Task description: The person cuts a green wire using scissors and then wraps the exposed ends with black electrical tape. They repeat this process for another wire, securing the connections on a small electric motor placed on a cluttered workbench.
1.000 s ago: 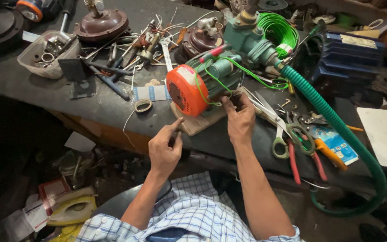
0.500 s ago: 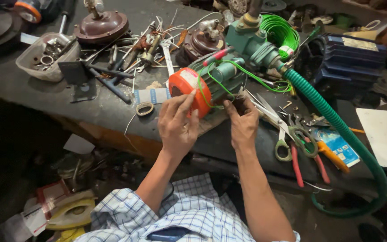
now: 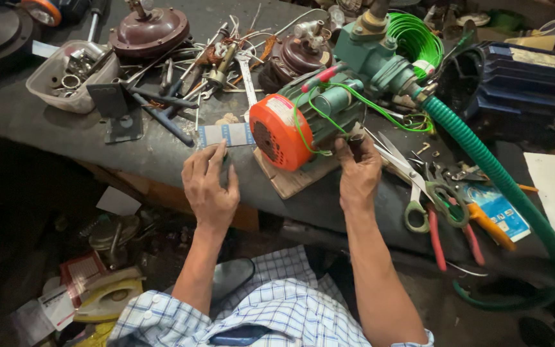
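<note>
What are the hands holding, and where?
Right hand grips a small dark part at the green motor pump's side. Left hand lies flat on the workbench, holding nothing visible.

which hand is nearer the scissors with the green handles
The right hand. It rests at the green pump motor, just left of the scissors, whose blades reach toward its fingers. The left hand lies flat on the bench further left, beyond the motor's orange cap.

The person is wearing a checked shirt, white with blue and dark lines, showing along the bottom middle of the frame. Sleeves are stopping short up near the elbows, so both forearms are bare. The left hand and right hand are wearing no gloves.
</note>
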